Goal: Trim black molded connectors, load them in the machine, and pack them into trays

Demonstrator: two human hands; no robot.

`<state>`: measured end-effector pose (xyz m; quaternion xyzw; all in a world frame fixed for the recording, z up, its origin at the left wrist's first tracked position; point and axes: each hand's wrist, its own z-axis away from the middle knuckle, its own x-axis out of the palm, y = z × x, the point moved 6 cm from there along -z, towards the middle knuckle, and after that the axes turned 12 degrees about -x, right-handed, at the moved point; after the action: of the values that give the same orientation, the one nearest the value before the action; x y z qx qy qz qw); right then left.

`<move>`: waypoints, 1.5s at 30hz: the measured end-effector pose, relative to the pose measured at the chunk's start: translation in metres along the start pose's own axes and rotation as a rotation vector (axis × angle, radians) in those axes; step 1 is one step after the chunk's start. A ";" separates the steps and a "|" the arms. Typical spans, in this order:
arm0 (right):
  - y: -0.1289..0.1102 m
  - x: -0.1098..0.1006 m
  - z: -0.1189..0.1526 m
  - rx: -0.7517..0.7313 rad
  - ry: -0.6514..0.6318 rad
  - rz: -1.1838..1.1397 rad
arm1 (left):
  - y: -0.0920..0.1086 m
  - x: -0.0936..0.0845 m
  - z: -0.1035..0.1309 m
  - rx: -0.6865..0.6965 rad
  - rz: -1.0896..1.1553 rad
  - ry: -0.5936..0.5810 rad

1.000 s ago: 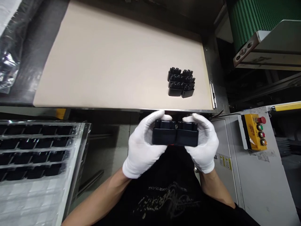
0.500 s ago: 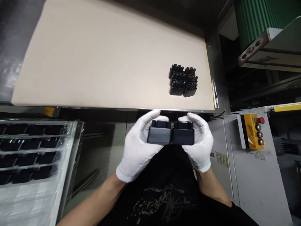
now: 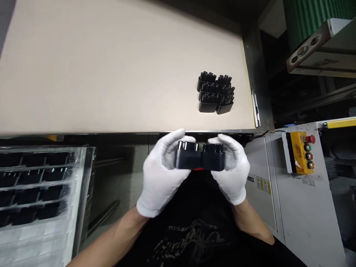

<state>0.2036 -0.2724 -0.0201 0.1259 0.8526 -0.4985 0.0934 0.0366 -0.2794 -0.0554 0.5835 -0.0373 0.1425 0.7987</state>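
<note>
Both hands wear white gloves and are closed in front of my body, just below the table's front edge. My left hand (image 3: 164,167) grips a glossy black plastic part (image 3: 188,157), a box-like base with rounded studs on top. In my right hand (image 3: 233,165) is a matching black plastic part (image 3: 213,158). The two parts are side by side, their inner ends touching or nearly so. A bit of red shows beneath them. Several like parts form a black cluster (image 3: 215,94) on the table, studs up, in two columns.
The table (image 3: 111,66) has a beige cover and a metal front edge. A pen-like item (image 3: 255,109) lies at its right edge. At lower left stands a clear tray (image 3: 75,207) with rows of black parts. A yellow button box (image 3: 302,152) sits on the grey cabinet at right.
The two held parts have tilted, so light now glints on their studs and more red shows below. Both hands have shifted slightly left in view. The camera view has moved a little.
</note>
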 end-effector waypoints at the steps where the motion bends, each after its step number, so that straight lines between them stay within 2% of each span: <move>1: -0.004 0.001 -0.002 -0.053 -0.019 0.088 | 0.003 0.002 0.000 0.045 -0.029 0.021; 4: -0.015 0.008 -0.006 -0.192 -0.108 0.314 | 0.009 0.008 0.003 0.188 -0.132 0.080; 6: -0.017 0.013 -0.007 -0.206 -0.152 0.359 | 0.010 0.011 0.005 0.247 -0.159 0.102; 8: -0.016 0.016 -0.007 -0.189 -0.168 0.328 | 0.010 0.010 0.006 0.251 -0.141 0.108; 10: -0.012 0.013 -0.006 -0.136 -0.158 0.265 | 0.009 0.007 0.004 0.197 -0.093 0.090; 12: -0.001 0.007 -0.005 -0.002 -0.141 0.117 | 0.005 0.005 -0.001 0.058 -0.019 -0.009; 15: 0.029 -0.001 0.000 0.346 -0.136 -0.229 | -0.006 0.003 -0.008 -0.219 0.128 -0.224; 17: 0.045 -0.003 0.006 0.526 -0.134 -0.402 | -0.015 0.000 -0.009 -0.346 0.262 -0.307; 20: 0.059 0.000 0.019 0.700 -0.109 -0.616 | -0.024 -0.004 -0.005 -0.377 0.388 -0.414; 22: 0.060 0.005 0.030 0.761 -0.118 -0.727 | -0.025 -0.008 0.001 -0.306 0.288 -0.422; 25: 0.051 0.011 0.040 0.717 -0.185 -0.779 | -0.017 -0.014 0.006 -0.145 -0.046 -0.303; 27: 0.043 0.013 0.043 0.688 -0.235 -0.807 | -0.009 -0.014 0.008 -0.058 -0.207 -0.265; 34: 0.027 0.013 0.040 0.683 -0.356 -0.805 | 0.001 -0.011 0.012 -0.016 -0.322 -0.237; 37: 0.017 0.005 0.035 0.647 -0.386 -0.731 | 0.005 -0.011 0.015 0.102 -0.385 -0.204; 39: 0.003 -0.002 0.029 0.558 -0.457 -0.558 | 0.009 -0.012 0.018 0.252 -0.455 -0.175; 41: -0.019 -0.005 0.021 0.384 -0.569 -0.338 | 0.013 -0.014 0.021 0.388 -0.512 -0.145; 45: -0.058 0.015 0.016 0.007 -0.800 -0.013 | 0.014 -0.017 0.025 0.511 -0.541 -0.153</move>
<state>0.1719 -0.3118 0.0163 -0.0834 0.7480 -0.5116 0.4144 0.0190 -0.3024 -0.0388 0.7616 0.0951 -0.1127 0.6311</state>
